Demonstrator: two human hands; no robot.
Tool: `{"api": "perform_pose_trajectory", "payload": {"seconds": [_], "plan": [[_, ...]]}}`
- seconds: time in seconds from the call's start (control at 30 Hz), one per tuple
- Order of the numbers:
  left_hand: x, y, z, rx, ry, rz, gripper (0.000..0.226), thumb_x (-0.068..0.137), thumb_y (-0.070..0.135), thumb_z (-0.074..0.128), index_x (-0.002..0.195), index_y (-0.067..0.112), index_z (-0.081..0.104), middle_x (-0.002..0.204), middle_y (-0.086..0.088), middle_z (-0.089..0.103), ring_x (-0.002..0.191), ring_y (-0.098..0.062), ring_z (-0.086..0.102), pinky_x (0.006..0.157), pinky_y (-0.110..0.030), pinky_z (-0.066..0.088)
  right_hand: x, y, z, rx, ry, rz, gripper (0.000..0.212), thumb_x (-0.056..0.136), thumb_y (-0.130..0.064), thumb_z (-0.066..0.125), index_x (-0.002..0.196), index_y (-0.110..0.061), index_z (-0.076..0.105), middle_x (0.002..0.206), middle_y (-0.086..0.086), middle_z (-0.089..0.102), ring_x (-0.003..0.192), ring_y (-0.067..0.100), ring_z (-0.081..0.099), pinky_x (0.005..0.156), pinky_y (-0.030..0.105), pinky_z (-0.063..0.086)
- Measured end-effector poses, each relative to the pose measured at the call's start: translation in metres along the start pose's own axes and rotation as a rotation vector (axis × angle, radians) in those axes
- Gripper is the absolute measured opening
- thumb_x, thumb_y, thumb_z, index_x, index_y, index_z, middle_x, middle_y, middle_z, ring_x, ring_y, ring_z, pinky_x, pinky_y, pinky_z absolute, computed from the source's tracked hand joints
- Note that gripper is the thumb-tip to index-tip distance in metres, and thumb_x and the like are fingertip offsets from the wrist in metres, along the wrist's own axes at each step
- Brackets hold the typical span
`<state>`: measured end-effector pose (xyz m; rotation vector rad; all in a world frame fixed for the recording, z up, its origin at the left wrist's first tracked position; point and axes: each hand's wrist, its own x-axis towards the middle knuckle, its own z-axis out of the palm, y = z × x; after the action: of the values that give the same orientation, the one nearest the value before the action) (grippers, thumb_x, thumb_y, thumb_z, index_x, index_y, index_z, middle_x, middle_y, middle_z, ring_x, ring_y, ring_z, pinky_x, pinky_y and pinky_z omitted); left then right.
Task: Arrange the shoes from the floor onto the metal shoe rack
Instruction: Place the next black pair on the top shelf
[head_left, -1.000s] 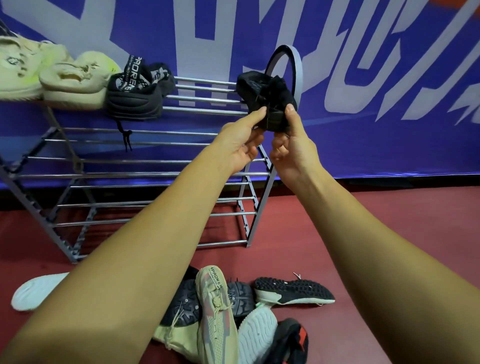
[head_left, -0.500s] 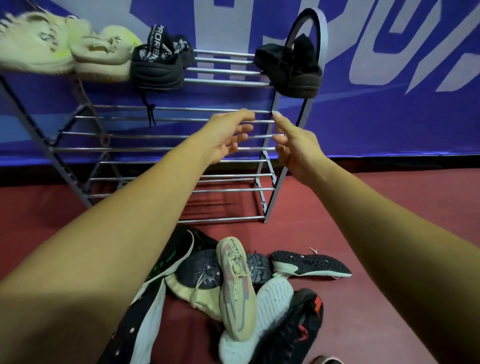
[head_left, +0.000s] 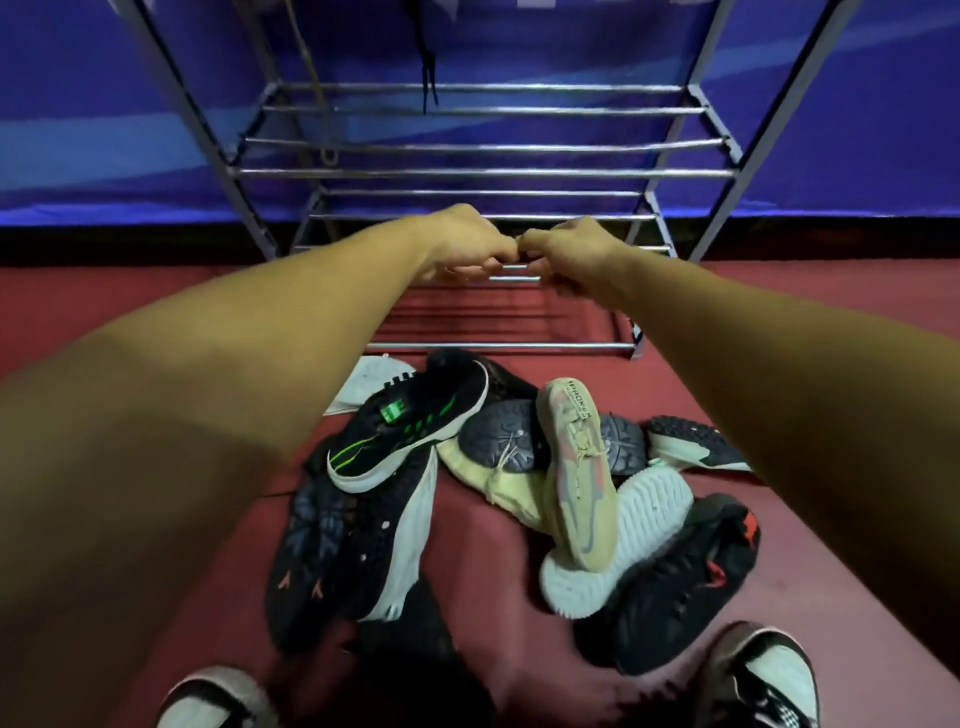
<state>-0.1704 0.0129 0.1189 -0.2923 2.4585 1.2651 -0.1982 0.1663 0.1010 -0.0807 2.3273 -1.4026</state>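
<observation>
Both hands out in front, over low rungs of metal shoe rack (head_left: 488, 171). My left hand (head_left: 462, 241) and my right hand (head_left: 563, 249) meet knuckle to knuckle, fingers curled under, nothing seen in either. Rack stands far, against blue banner (head_left: 104, 104). Shoes (head_left: 519, 452) heaped on red floor (head_left: 483, 561), just near side of rack. Black shoe with green marks (head_left: 410, 426) at left, atop darker ones. Tan shoe (head_left: 576, 483) in middle, lying across white ribbed sole (head_left: 623, 540). Black shoe with red marks (head_left: 685, 577) at right.
</observation>
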Motion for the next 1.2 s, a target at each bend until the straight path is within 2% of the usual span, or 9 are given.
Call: {"api": "perform_pose_trajectory", "payload": {"seconds": [0.2, 0.4, 0.57, 0.73, 0.83, 0.93, 1.07, 1.13, 1.2], "plan": [[0.024, -0.039, -0.008, 0.051, -0.016, -0.058, 0.009, 0.085, 0.024, 0.067, 0.080, 0.019, 0.063, 0.066, 0.002, 0.051, 0.052, -0.012, 0.040, 0.050, -0.023, 0.028, 0.026, 0.014, 0.023, -0.144, -0.038, 0.036, 0.034, 0.090, -0.038, 0.067, 0.098, -0.005, 0.071, 0.072, 0.009, 0.060, 0.050, 0.017, 0.043, 0.046, 0.026, 0.032], [0.053, -0.079, 0.001, 0.111, -0.092, -0.108, 0.021, 0.092, 0.028, 0.065, 0.074, 0.020, 0.057, 0.068, 0.004, 0.055, 0.059, -0.011, 0.056, 0.039, -0.012, 0.033, 0.045, 0.044, 0.029, -0.308, -0.090, 0.071, 0.038, 0.093, -0.038, 0.067, 0.104, -0.001, 0.071, 0.093, 0.013, 0.073, 0.065, 0.017, 0.054, 0.054, 0.028, 0.042], [0.072, -0.091, 0.013, 0.160, -0.118, -0.088, 0.013, 0.089, 0.028, 0.067, 0.088, 0.016, 0.065, 0.080, -0.003, 0.059, 0.071, -0.018, 0.055, 0.063, -0.024, 0.040, 0.061, 0.065, 0.032, -0.354, -0.147, 0.121, 0.037, 0.095, -0.038, 0.066, 0.107, -0.003, 0.070, 0.105, 0.014, 0.074, 0.079, 0.020, 0.062, 0.073, 0.036, 0.053], [0.081, -0.108, 0.024, 0.215, -0.157, -0.120, 0.027, 0.086, 0.024, 0.066, 0.097, 0.001, 0.074, 0.088, -0.015, 0.074, 0.073, -0.025, 0.065, 0.071, -0.038, 0.055, 0.068, 0.083, 0.042, -0.425, -0.206, 0.141, 0.036, 0.097, -0.038, 0.062, 0.108, -0.005, 0.068, 0.102, 0.011, 0.073, 0.081, 0.018, 0.064, 0.065, 0.027, 0.051], [0.084, -0.117, 0.026, 0.222, -0.162, -0.156, 0.026, 0.085, 0.028, 0.068, 0.097, 0.006, 0.075, 0.099, -0.017, 0.075, 0.078, -0.029, 0.071, 0.067, -0.033, 0.047, 0.069, 0.093, 0.046, -0.428, -0.244, 0.153, 0.035, 0.095, -0.035, 0.065, 0.110, -0.004, 0.068, 0.102, 0.010, 0.072, 0.088, 0.021, 0.069, 0.081, 0.032, 0.058], [0.090, -0.120, 0.029, 0.225, -0.135, -0.152, 0.021, 0.089, 0.025, 0.068, 0.100, 0.009, 0.075, 0.096, -0.011, 0.074, 0.080, -0.022, 0.064, 0.063, -0.024, 0.043, 0.073, 0.101, 0.047, -0.498, -0.239, 0.158, 0.036, 0.092, -0.036, 0.069, 0.106, -0.004, 0.072, 0.101, 0.012, 0.074, 0.093, 0.027, 0.072, 0.090, 0.042, 0.058], [0.097, -0.125, 0.037, 0.251, -0.135, -0.142, 0.021, 0.089, 0.025, 0.069, 0.100, 0.009, 0.076, 0.092, -0.005, 0.071, 0.081, -0.018, 0.061, 0.069, -0.024, 0.047, 0.080, 0.104, 0.046, -0.529, -0.216, 0.176, 0.042, 0.087, -0.045, 0.071, 0.103, -0.006, 0.073, 0.099, 0.009, 0.074, 0.087, 0.023, 0.072, 0.082, 0.035, 0.061], [0.099, -0.126, 0.039, 0.261, -0.137, -0.137, 0.017, 0.086, 0.028, 0.070, 0.095, 0.014, 0.077, 0.097, -0.003, 0.075, 0.090, -0.019, 0.068, 0.081, -0.027, 0.052, 0.080, 0.102, 0.046, -0.535, -0.200, 0.155, 0.033, 0.086, -0.042, 0.071, 0.087, -0.009, 0.073, 0.086, 0.005, 0.072, 0.073, 0.017, 0.068, 0.066, 0.024, 0.055], [0.100, -0.126, 0.040, 0.261, -0.122, -0.129, 0.014, 0.086, 0.028, 0.071, 0.092, 0.017, 0.077, 0.098, -0.004, 0.076, 0.095, -0.020, 0.070, 0.084, -0.027, 0.053, 0.076, 0.099, 0.049, -0.546, -0.190, 0.139, 0.034, 0.086, -0.038, 0.069, 0.064, -0.014, 0.060, 0.071, 0.003, 0.062, 0.061, 0.016, 0.057, 0.054, 0.021, 0.044]]}}
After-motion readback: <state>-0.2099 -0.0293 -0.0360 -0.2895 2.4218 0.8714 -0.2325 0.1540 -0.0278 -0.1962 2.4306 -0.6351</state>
